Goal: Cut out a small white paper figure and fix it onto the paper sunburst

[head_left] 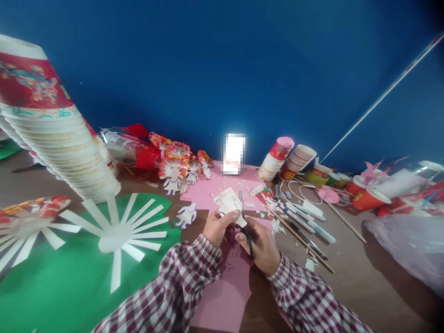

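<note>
My left hand (218,227) pinches a piece of white paper (228,201) with dark drawn lines, above pink paper sheets (222,296). In my right hand (265,247) is a pair of scissors (249,240) with black handles, its blades pointing away from me along the right edge of the white paper. Whether the blades are touching the paper I cannot tell. Left of my hands lies a white paper cut-out figure (186,215). Small white scraps are scattered around the pink paper.
A tall stack of paper cups (65,138) leans at left, behind a green sheet (145,277) bearing a cup cut into strips (118,236). Decorated paper figures (175,169) stand at the back. Markers (312,222), brushes, shorter cup stacks (274,162) and a plastic bag (409,245) lie right.
</note>
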Tool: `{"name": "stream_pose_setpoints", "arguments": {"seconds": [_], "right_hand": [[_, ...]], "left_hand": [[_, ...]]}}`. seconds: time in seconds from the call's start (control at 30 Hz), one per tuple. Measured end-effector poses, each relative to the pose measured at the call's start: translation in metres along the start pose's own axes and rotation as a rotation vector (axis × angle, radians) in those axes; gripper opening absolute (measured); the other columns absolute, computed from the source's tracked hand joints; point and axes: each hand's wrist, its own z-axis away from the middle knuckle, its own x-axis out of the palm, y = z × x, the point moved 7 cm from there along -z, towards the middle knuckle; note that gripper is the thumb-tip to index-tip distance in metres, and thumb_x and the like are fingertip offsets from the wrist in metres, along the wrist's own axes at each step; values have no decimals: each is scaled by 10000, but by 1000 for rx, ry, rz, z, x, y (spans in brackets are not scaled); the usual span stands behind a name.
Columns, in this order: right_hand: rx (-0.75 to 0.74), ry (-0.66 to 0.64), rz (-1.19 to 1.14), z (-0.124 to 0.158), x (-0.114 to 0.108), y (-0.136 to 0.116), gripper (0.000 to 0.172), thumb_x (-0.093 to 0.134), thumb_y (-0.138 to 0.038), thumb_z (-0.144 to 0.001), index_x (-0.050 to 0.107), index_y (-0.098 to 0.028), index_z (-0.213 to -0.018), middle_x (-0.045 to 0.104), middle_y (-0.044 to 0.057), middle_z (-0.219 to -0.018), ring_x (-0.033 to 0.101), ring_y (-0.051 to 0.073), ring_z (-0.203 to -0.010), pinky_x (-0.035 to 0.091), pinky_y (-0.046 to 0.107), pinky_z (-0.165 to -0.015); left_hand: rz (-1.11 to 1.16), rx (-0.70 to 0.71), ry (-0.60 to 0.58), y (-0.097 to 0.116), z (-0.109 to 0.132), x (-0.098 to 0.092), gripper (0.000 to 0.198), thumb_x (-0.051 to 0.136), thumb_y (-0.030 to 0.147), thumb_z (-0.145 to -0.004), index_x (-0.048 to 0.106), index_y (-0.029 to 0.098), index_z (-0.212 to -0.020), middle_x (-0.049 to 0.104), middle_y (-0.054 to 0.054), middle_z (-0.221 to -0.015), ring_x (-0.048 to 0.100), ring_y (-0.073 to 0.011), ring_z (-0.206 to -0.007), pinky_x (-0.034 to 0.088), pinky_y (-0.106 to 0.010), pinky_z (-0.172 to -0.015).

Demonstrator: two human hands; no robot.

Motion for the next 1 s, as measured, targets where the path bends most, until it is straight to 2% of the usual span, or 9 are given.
{"name": "stream_pose_setpoints", "arguments": {"seconds": [0.2, 0.53, 0.7, 1.0], "right_hand": [[-5, 5, -21, -1, -2, -3, 306, 528, -401, -773, 533, -155, -954, 507, 2, -680, 480, 130, -608, 395, 205, -552], [14, -15, -1, 0, -2, 1, 249, 545, -352, -771, 522, -157, -925, 454, -20, -647, 398, 104, -564, 339, 189, -514], [18, -1, 12, 1, -3, 2, 200, 552, -331, -768, 518, -161, -867, 439, -26, -629, 390, 101, -557, 322, 184, -499], [31, -22, 41, 0, 1, 3, 228, 530, -362, -774, 521, -154, -869, 452, -17, -624, 401, 109, -553, 337, 194, -500]], "left_hand": [[38, -22, 18, 0, 0, 0, 262, 728, 272, -504, 614, 103, -669, 596, -13, -541, 514, -97, -446, 397, -221, -452], [19, -21, 53, -3, 2, -3, 231, 711, 285, -530, 593, 109, -623, 548, 14, -467, 446, -59, -380, 328, -185, -384], [52, -21, 27, -4, 1, -2, 227, 708, 276, -540, 598, 115, -656, 581, 3, -511, 501, -84, -423, 378, -205, -430], [56, 34, 34, -2, -6, -6, 245, 727, 235, -533, 618, 88, -695, 628, -26, -590, 553, -102, -518, 439, -218, -531]]}}
